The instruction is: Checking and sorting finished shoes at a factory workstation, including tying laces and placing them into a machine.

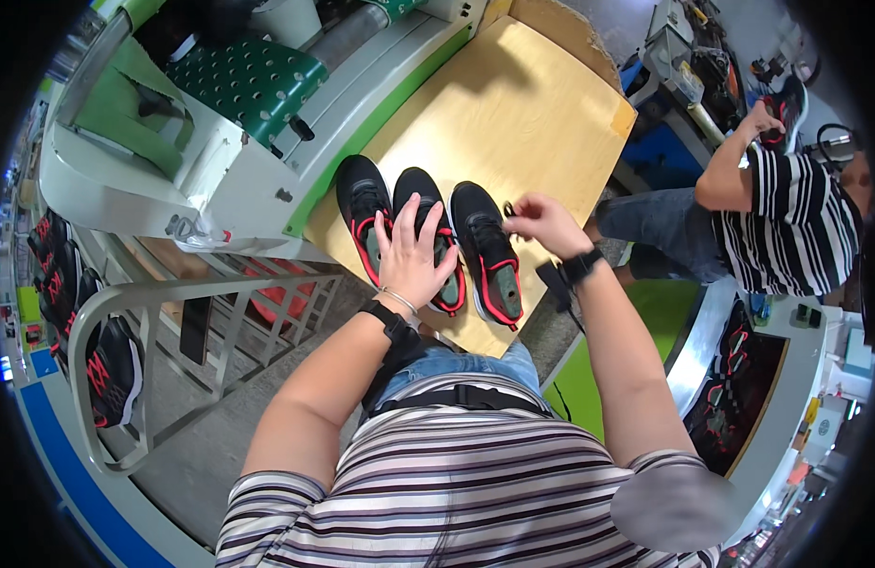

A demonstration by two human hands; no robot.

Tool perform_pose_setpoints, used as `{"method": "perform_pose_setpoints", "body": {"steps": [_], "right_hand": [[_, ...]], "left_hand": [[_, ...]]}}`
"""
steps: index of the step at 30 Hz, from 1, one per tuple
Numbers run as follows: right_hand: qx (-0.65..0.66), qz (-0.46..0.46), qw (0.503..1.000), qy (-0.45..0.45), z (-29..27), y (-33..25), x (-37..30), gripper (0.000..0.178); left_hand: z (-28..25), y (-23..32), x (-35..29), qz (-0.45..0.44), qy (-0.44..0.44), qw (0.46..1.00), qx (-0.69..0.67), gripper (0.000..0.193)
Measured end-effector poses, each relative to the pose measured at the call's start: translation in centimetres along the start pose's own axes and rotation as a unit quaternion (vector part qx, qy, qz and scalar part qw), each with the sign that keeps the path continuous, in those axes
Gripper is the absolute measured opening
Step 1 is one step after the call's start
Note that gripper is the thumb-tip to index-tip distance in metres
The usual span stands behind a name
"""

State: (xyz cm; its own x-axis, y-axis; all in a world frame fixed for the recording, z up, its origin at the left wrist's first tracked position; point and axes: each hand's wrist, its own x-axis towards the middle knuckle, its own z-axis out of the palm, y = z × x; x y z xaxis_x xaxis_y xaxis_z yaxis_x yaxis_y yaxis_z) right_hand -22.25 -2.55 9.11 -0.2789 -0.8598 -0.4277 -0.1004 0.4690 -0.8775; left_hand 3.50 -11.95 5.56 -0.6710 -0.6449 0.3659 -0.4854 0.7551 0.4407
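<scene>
The left hand point(415, 256) is open and palm down, its fingers spread and pointing away from the body across the middle shoe point(415, 183); how firmly it rests there cannot be told. The left forearm comes in at a slant from the lower left, with the elbow bent outward. The right hand point(539, 225) is raised just beside the right shoe point(478, 227), its thumb and fingertips drawn together at a small black loop point(509, 209), too small to name for certain. The right forearm rises from the lower right, leaning in.

Three shoes stand side by side on the light wooden bench point(541, 114), toes away from the person and heels near the closer edge. The left shoe point(362, 194) is the third; all are black with red trim and pale soles. Each wrist has one black band, two in all, and the left wrist also has one thin bracelet point(399, 300).

At the left, a metal rack point(144, 379) has several more shoes beside it, too crowded to count. At the right, one co-worker point(778, 213) in a striped top holds up one dark shoe point(789, 109).
</scene>
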Motion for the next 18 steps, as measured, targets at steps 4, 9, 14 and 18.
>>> {"method": "perform_pose_setpoints", "body": {"steps": [4, 9, 14, 18], "right_hand": [[-0.146, -0.102, 0.983, 0.041, 2.6, 0.6, -8.6, 0.019], [-0.338, -0.300, 0.879, 0.152, 6.8, 2.8, -11.1, 0.020], [-0.368, -0.277, 0.871, 0.170, 6.9, 0.9, -7.2, 0.016], [-0.430, -0.211, 0.865, 0.152, 5.1, -0.1, -6.4, 0.026]], "left_hand": [[0.4, 0.3, 0.1, 0.002, -0.002, 1.000, 0.001, 0.077], [0.3, 0.4, 0.2, 0.004, -0.011, 1.000, -0.012, 0.076], [0.3, 0.3, 0.4, 0.010, -0.005, 1.000, 0.002, 0.077], [-0.1, 0.4, 0.3, 0.004, -0.005, 1.000, -0.004, 0.076]]}}
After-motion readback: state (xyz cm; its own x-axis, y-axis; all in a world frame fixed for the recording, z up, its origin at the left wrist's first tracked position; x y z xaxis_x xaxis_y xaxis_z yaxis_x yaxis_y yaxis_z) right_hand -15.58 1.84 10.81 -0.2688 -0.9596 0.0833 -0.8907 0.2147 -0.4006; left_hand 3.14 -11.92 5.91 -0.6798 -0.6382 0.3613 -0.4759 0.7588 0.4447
